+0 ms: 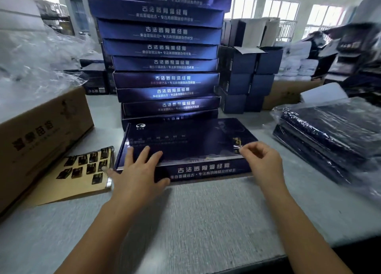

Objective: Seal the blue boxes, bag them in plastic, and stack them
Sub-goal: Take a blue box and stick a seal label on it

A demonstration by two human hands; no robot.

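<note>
a flat blue box (185, 137) lies on the grey table (206, 212) near the person, just in front of a tall stack of blue boxes (165, 49). the left hand (140, 170) presses flat on its near left part, fingers straight and spread, while the right hand (261, 162) pinches a small dark sticker (237, 148) between thumb and forefinger at the lid's near right corner. a sticker sheet (68, 189) lies to the left by a cardboard carton (41, 133), and bagged boxes (329, 137) are piled at the right.

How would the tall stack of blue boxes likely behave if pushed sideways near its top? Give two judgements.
Probably tips or sheds boxes: the stack is tall and narrow, its edges staggered. Its glossy-looking boxes would likely slide over one another.
</note>
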